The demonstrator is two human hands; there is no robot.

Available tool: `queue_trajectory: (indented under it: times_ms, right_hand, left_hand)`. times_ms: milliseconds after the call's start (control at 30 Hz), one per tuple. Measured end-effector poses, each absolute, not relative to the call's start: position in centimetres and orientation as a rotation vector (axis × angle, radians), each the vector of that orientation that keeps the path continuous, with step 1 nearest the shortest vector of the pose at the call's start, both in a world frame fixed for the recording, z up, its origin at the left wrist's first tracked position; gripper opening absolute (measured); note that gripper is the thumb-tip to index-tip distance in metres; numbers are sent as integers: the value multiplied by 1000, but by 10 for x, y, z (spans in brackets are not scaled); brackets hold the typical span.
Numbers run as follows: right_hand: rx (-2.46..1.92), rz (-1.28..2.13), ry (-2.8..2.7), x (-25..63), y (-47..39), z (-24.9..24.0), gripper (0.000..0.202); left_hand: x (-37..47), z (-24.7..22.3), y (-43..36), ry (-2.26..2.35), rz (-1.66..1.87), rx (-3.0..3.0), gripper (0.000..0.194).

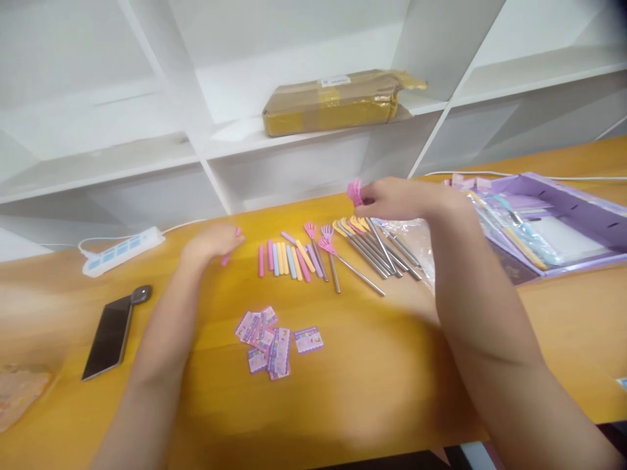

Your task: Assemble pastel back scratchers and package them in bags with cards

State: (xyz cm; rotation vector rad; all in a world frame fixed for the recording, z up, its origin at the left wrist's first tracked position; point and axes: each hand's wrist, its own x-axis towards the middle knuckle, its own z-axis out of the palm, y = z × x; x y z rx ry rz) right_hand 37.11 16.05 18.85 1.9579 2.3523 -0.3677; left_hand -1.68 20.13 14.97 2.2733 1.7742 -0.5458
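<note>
My left hand [213, 241] is closed on a pink handle tube [225, 260], left of a row of pink, blue, yellow and purple tubes [283, 259]. My right hand [385, 198] grips a back scratcher by its pink claw head [354, 192]; a metal rod [381, 243] shows below that hand, but whether it belongs to this scratcher I cannot tell. Under my right hand lies a pile of back scratchers [369, 248] with metal rods and mostly yellow claws. A pink-headed back scratcher [357, 273] and two more lie between the pile and the tubes.
Printed cards [279, 349] lie scattered nearer me. At right stands a purple box [588, 215] with bagged items beside clear plastic [414, 238]. A power strip [125, 251], phone [108, 336] and black mouse [141, 294] lie left. A taped parcel [333, 104] sits on the shelf.
</note>
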Motion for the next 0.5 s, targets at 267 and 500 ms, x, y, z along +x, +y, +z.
queue_trajectory:
  times_ms: [267,500]
  right_hand:
    - [1966,-1095,3468,384,113,219,40]
    - [1845,-2137,3714,347,94,230,24]
  left_hand:
    - [-10,204,126,1454,387,2589,46]
    - [19,212,89,1176,622,2787,32]
